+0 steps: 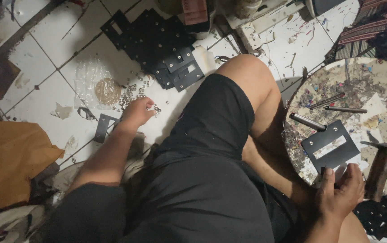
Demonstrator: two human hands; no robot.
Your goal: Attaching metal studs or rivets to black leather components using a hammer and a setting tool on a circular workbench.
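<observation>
The floor (45,36) is white tile with dark grout lines, dusty and littered with scraps. The person sits on it in black shorts, one bare knee raised in the middle of the view. On the right stands a round wooden block (382,90), its top scarred and speckled with bits of coloured waste. A crumpled orange cloth (9,157) lies at the near left.

On the far tiles a heap of black cut pieces (157,40) with rectangular windows is stacked loosely. Left of it lies a clear plastic bag (97,83) with a round brownish lump inside; beside the bag, small metal rivets (133,92) are scattered loose on the tile.

The left hand (137,112) reaches down to those rivets, fingers curled together as if pinching some, though what it has between them is too small to tell. The right hand (339,189) grips the near edge of a black piece (330,146) with a window, which lies flat on the block. Beyond it rest three metal punches (333,108). A hammer (384,164) leans at the block's right edge.
</observation>
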